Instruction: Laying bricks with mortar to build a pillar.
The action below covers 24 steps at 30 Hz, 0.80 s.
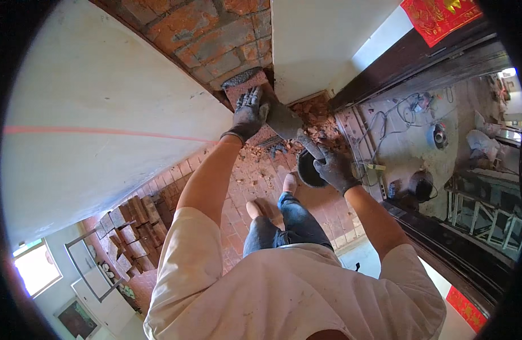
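My left hand (249, 115), in a dark glove with mortar-smeared fingers, grips a reddish brick (241, 90) below the exposed brickwork. Grey mortar (242, 77) coats the brick's far end. A trowel (284, 119) lies with its broad, mortar-smeared blade against the brick's right side. Its handle is in my gloved right hand (334, 169), whose fingers are wrapped round it. Just beneath that hand is a black bucket (310, 170), partly hidden by the hand; its contents are too dark to make out.
Exposed brickwork (210, 37) fills a gap between two pale wall faces. Broken brick rubble (316, 110) lies at the wall's foot and over the tiled floor (238, 232). Stacked bricks (133, 232) stand lower left. Right, a dark door frame (408, 65) borders a room with cables (380, 127) and buckets.
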Motion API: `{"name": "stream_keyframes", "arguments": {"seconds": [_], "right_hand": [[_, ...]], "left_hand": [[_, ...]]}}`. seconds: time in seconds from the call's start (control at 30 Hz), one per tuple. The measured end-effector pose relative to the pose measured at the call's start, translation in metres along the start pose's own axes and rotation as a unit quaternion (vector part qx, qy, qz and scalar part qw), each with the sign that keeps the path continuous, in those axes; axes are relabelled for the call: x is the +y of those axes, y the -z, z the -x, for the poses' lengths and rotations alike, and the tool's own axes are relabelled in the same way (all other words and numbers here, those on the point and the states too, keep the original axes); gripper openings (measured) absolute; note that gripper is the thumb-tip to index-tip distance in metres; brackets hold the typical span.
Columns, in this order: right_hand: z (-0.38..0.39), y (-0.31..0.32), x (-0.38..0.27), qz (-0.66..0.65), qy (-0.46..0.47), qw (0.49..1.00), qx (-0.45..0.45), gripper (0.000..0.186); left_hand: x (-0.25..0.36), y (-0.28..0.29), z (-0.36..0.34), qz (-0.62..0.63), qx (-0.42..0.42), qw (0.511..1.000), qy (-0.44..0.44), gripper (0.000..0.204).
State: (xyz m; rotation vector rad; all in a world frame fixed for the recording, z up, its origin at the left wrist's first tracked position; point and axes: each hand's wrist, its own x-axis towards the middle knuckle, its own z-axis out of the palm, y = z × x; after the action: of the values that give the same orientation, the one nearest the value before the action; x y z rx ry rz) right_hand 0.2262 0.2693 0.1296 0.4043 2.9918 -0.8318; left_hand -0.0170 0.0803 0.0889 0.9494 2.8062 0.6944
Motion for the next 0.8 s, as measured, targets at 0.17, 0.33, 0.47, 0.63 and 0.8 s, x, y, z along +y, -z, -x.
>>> {"name": "stream_keyframes", "arguments": {"seconds": [0.17,0.33,0.47,0.63,0.8], "right_hand": [[0.000,-0.033,0.004,-0.046,0.004,0.998,0.052,0.040],[0.040,-0.041,0.005,-0.065,-0.004,0.993,0.098,0.041],[0.115,-0.037,-0.012,-0.032,-0.058,0.989,0.131,0.043],[0.222,-0.049,-0.073,0.012,-0.122,0.988,0.096,0.046],[0.224,-0.108,-0.141,-0.020,-0.088,0.994,0.066,0.039]], "left_hand": [[-0.018,0.012,0.011,0.598,0.140,0.786,0.074,0.046],[-0.084,0.020,0.146,0.617,0.245,0.733,0.149,0.053],[-0.165,-0.002,0.350,0.414,0.159,0.818,0.366,0.042],[-0.238,-0.007,0.628,0.351,0.030,0.721,0.597,0.023],[-0.242,0.027,0.771,0.567,0.144,0.387,0.713,0.026]]}}
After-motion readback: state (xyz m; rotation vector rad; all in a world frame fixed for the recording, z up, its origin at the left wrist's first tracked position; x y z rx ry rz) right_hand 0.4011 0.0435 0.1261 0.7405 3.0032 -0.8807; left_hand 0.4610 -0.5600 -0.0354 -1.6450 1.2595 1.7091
